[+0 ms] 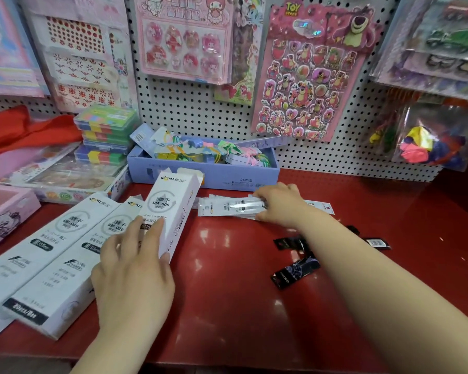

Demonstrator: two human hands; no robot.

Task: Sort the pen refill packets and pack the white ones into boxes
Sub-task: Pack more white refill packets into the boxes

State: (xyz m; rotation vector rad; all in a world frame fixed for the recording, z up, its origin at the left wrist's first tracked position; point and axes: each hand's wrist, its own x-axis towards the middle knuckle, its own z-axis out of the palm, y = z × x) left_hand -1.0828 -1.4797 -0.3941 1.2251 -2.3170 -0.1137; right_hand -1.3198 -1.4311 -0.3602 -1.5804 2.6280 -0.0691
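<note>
Head view looks down on a red shelf [227, 306], and we see both bare hands at work on it. Our left hand [134, 268] holds a white box [173, 206] that is tipped up at an angle. Two fingers lie along its printed face and the thumb presses its lower side edge, so the box is pinched between them. Its far end is open, with a flap standing up. Just left of it, two more white boxes [60, 255] of the same print lie flat side by side on the shelf, touching each other.

Our right hand [278, 203] reaches to the back of the shelf, its fingers curled over the right end of a small stack of white refill packets [227, 207]. The stack lies flat on the shelf, just beside the open end of the tilted box and close in front of a blue tray [214, 179]. We cannot tell how many packets are in the stack.

Several black packets [295, 271] lie scattered on the shelf around and partly under the right forearm, apart from the white ones.

The blue tray holds small pastel items. Left of it stands a pile of clear plastic cases [106, 130]. A white pegboard [195, 109] rises behind, hung with a pink bear sticker sheet [308, 82] and other sheets.
</note>
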